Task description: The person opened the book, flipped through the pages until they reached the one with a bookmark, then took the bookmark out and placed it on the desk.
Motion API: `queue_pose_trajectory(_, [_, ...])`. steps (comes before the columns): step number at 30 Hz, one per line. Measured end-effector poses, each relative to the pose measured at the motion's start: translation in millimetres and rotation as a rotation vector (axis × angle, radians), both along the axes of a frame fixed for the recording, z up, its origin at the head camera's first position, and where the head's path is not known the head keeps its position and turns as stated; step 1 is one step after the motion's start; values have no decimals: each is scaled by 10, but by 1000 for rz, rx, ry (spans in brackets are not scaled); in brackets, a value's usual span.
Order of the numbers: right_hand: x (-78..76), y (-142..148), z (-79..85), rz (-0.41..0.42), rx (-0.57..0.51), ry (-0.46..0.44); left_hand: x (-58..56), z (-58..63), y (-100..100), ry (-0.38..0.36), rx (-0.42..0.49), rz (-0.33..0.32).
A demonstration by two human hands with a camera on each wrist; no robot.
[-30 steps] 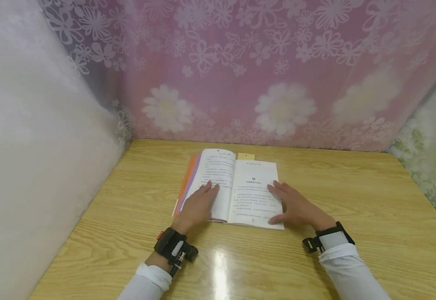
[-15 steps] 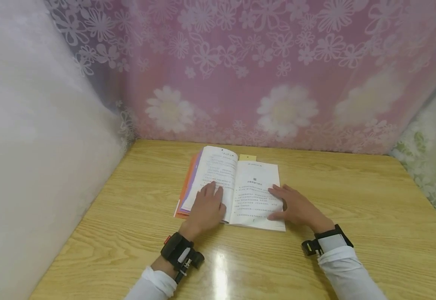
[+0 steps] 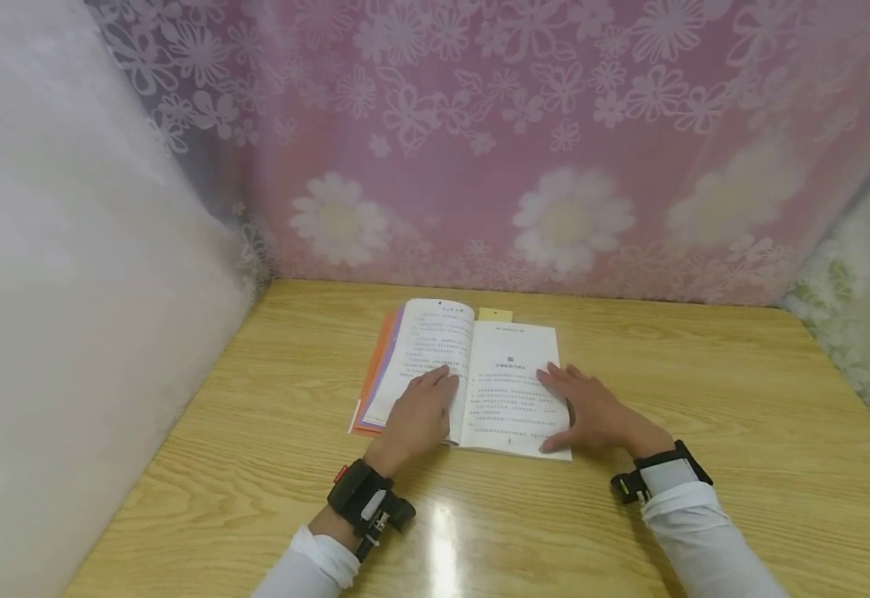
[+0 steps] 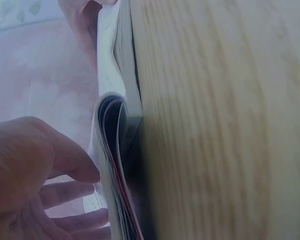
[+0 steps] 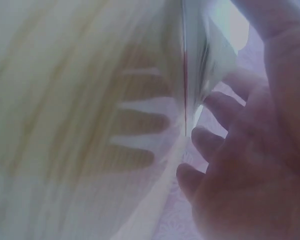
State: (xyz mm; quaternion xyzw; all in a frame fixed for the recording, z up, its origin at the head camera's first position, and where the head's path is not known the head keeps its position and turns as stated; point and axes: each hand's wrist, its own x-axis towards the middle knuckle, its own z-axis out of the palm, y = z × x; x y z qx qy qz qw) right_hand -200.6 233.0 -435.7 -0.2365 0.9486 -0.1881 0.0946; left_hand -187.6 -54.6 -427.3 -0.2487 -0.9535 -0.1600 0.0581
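An open book (image 3: 513, 390) with printed white pages lies on the wooden table. Its left page (image 3: 435, 332) bulges upward toward the spine. Orange and purple cover edges (image 3: 377, 374) show beyond that page. My left hand (image 3: 414, 417) rests on the lower left page, fingers extended close to the spine. In the left wrist view, the thumb (image 4: 70, 155) is at the book's lower edge, where the pages (image 4: 110, 130) curl in a loop. My right hand (image 3: 592, 411) lies at the right page's outer edge, fingers and thumb spread, tips on the margin.
A small yellow tab (image 3: 495, 315) sticks out past the book's top edge. Wood-grain tabletop (image 3: 741, 399) surrounds the book. A pink floral curtain (image 3: 435, 208) stands behind the table, with a pale wall covering (image 3: 106, 291) at the left.
My left hand has slid right across the left page toward the spine. The right hand stays at the right page's edge with little movement.
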Motion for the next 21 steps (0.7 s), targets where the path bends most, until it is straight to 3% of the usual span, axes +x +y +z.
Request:
queue_pose_trajectory(10, [-44,-54,0,-67,-20,89,21,4,47,-152,39,42])
queue_pose_trajectory(15, [-63,-63,26,-91,-68,123,68,8,113,-146,33,52])
queue_pose_trajectory(21, [-55,-79,109,-77,-108,179,88,22,182,-107,-45,66])
